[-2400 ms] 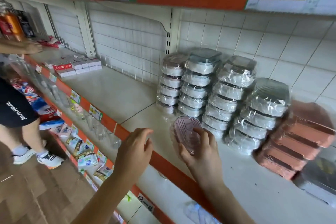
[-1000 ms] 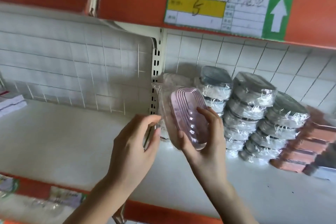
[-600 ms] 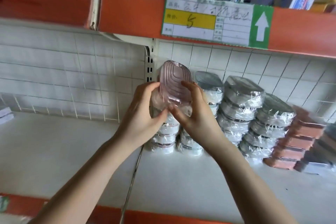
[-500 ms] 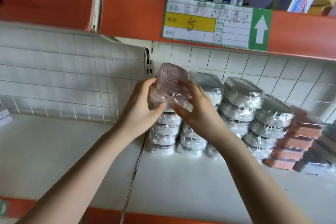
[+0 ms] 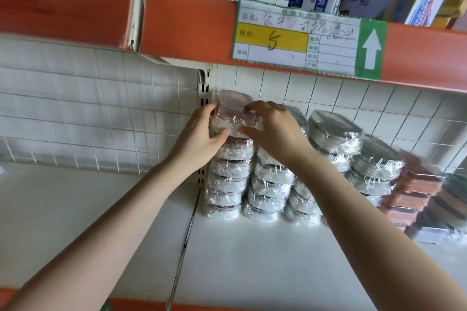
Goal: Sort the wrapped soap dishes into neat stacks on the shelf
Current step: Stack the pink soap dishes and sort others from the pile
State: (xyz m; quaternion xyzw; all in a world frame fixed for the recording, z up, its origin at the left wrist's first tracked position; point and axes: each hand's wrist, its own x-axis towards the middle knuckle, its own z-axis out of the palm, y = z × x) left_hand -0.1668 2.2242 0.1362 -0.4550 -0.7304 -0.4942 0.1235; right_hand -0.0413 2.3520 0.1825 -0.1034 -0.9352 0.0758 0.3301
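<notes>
Left hand (image 5: 199, 134): frame centre, fingers curled round pink soap dish (image 5: 233, 111)
Right hand (image 5: 274, 129): fingers pinching dish atop leftmost stack (image 5: 227, 179)

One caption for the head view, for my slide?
Both hands set a wrapped pink dish on the leftmost stack.

I've got just the one view here, the head camera, wide-angle, looking forward and slightly down into the shelf (image 5: 252, 260). It sits close in, both forearms reaching from the bottom edge toward the stacks (image 5: 228, 184) at the back wall. The upper shelf edge (image 5: 189, 25) crosses the top.
</notes>
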